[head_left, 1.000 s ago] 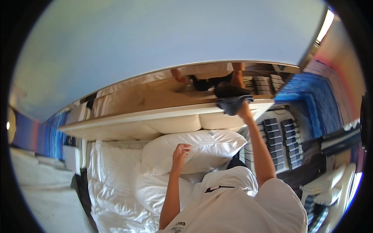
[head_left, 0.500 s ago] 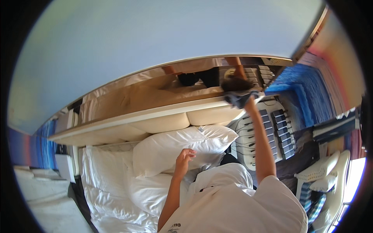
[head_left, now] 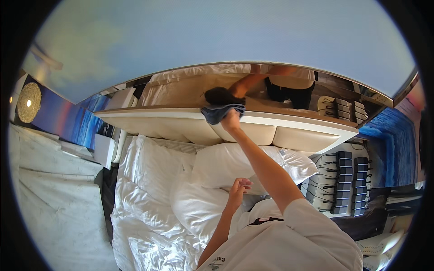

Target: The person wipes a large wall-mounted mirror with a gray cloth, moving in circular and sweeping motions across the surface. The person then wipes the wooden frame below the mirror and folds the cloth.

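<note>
My right hand (head_left: pixel 231 120) grips a dark blue-grey cloth (head_left: pixel 216 114) and presses it against the top edge of the cream padded headboard (head_left: pixel 181 131), by the foot of a mirror strip (head_left: pixel 190 86). In the mirror, the arm and the cloth show as a dark reflection. My left hand (head_left: pixel 238 189) hangs over the bed with nothing in it, its fingers loosely curled but apart. Below it lie white pillows (head_left: pixel 221 169) and a rumpled white duvet (head_left: pixel 140 217).
Right of the bed, a white bedside table (head_left: pixel 326 180) carries rows of black devices (head_left: pixel 343 180) with cables. A white chair (head_left: pixel 382 244) stands at the lower right. To the left are a pale draped cover (head_left: pixel 54 198) and a round lamp (head_left: pixel 29 103).
My right hand has slid the cloth leftward along the headboard top, from its right end toward the middle. My view has shifted to the left. The left hand stays low over the bed.
</note>
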The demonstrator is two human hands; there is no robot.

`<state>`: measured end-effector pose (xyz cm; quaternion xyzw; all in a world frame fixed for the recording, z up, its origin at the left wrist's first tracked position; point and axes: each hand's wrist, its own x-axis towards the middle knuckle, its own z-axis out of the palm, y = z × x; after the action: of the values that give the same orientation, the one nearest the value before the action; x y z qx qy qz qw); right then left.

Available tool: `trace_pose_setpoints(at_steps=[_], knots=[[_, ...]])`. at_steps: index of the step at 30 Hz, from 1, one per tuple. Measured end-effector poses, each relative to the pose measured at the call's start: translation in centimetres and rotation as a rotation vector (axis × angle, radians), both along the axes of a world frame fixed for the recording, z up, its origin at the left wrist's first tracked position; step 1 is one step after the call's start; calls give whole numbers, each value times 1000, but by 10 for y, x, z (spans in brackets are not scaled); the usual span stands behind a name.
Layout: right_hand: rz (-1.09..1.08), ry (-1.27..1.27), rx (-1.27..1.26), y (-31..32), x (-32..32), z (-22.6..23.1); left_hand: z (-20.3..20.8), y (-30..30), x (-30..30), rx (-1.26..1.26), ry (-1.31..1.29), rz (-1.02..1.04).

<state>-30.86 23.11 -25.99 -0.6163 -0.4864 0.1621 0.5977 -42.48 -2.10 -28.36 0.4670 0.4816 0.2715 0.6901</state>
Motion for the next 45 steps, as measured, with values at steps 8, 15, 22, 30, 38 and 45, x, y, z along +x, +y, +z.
trace_pose_setpoints(at_steps=[8, 15, 22, 30, 38, 45], knots=[[257, 815, -222, -233, 175, 46, -15, 40, 55, -22, -68, -195], [70, 1490, 27, -353, 232, 53, 2, 43, 156, 96, -78, -546], [-125, 1450, 19, -377, 210, 57, 10, -14, 195, 205, -96, -503], [-15, 1511, -135, -343, 191, 77, 45, -24, 195, 448, 22, -463], [407, 1300, -380, -310, 220, 93, 55, -16, 175, 475, 259, -139], [368, 720, -488, -300, 211, 71, 103, 2, 105, 106, -156, 79]])
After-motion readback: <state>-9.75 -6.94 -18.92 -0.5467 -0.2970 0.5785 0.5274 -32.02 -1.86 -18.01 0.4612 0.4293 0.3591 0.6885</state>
